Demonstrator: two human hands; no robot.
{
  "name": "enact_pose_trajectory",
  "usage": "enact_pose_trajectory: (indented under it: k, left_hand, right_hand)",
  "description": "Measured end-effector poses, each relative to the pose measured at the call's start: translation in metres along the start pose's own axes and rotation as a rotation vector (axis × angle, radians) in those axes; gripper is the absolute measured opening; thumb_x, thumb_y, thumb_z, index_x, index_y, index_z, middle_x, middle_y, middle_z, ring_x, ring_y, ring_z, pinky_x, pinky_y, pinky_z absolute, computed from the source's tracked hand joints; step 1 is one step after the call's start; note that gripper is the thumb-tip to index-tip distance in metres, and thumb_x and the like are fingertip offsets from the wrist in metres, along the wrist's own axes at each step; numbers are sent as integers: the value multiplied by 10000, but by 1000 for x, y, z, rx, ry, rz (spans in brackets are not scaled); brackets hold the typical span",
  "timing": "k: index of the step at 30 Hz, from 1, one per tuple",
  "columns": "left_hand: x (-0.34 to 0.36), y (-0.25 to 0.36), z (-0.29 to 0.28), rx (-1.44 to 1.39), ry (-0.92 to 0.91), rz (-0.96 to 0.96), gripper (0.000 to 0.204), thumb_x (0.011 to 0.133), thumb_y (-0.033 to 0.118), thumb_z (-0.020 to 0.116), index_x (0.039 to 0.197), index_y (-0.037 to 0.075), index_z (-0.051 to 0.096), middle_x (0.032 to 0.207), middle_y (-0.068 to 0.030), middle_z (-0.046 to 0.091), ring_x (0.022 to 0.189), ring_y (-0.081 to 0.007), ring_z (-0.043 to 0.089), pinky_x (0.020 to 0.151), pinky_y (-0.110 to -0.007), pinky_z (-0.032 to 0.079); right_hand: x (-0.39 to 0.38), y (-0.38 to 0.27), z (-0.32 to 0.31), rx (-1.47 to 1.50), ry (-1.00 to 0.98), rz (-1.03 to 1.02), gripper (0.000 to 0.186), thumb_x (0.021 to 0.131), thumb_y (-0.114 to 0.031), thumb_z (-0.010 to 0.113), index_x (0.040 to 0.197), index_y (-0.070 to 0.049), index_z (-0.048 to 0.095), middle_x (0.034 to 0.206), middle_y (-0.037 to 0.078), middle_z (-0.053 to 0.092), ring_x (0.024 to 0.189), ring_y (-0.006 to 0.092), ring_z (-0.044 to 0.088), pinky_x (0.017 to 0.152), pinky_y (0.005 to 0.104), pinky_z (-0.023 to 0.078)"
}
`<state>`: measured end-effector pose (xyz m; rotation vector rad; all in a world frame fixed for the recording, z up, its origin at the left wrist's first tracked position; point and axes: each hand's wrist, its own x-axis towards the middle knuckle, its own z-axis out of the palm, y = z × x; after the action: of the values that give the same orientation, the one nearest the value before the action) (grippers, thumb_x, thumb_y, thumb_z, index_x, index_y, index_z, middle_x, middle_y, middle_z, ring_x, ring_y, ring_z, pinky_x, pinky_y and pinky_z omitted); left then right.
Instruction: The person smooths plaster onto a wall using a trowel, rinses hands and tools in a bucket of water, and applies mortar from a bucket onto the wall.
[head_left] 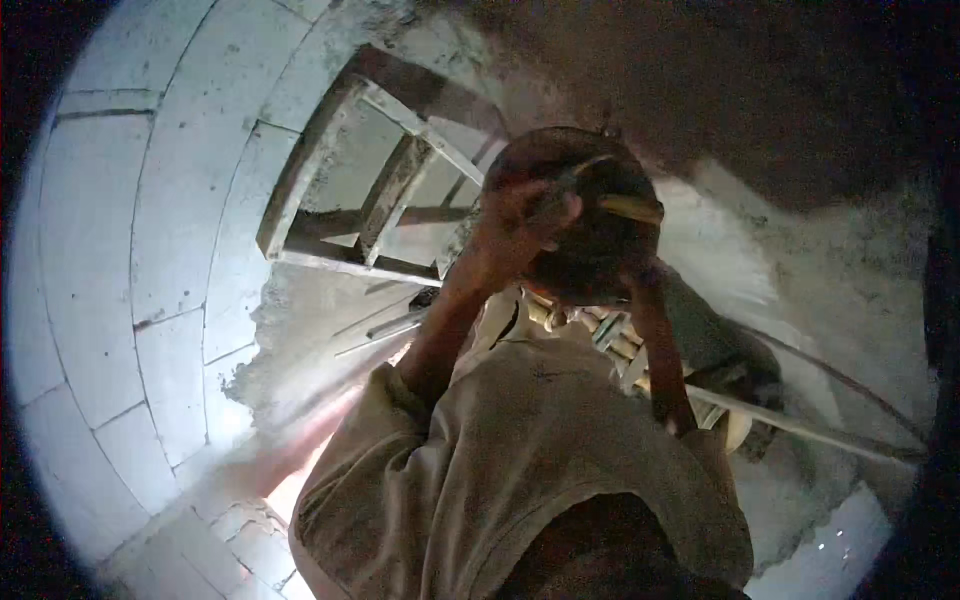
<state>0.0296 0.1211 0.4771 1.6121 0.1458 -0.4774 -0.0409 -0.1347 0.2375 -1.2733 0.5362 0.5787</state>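
A dark, round, shallow pan [590,275] is held up in front of my chest, between my two arms. My left hand [515,230] reaches over the pan's left side with its fingers curled; what they close on is too dark to make out. A yellowish, bar-like piece [630,207], perhaps a tool's handle, shows in the pan near its right side. Low at the pan's right edge, my right hand [645,280] grips it, its fingers mostly hidden in shadow.
A wooden frame with crossbars [400,195] stands left of the pan. The far left is a pale block wall [170,230]. Below the pan is a light slatted structure [615,335]. A long pole [800,428] slants off to the right.
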Motion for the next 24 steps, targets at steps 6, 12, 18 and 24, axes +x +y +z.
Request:
enact_pose_trajectory:
  k: [6,12,18,24]
  left_hand:
    - [-12,-17,-96,33,390,102,386,909,329,637,1084,-14,653,939,-72,677,821,-137,630,706,-291,529]
    - [-54,-43,-192,203,748,125,337,938,266,573,1133,4,656,924,-75,698,791,-157,645,686,-280,510]
    - [-67,-168,-266,572,1218,135,370,940,269,603,1159,-30,593,939,-144,638,776,-183,592,721,-339,483]
    - [-80,-270,-233,-629,1085,9,800,922,531,550,1519,223,115,1518,-168,252,1321,-342,391,1025,-541,352]
  right_hand:
    - [78,12,77,-673,-300,-534,700,828,-151,667,1410,-53,291,1359,175,410,1177,347,519,773,447,606]
    - [107,-37,235,-185,-476,-5,703,898,-279,631,1457,-77,257,1270,150,503,1149,268,552,646,335,603]
    - [214,-5,254,-499,-802,-477,667,844,-140,663,1394,-40,300,1238,156,528,1085,305,578,683,394,605]
    - [216,-19,283,-173,-734,-39,748,842,-217,709,1404,-6,262,1256,152,517,1109,305,560,693,381,576]
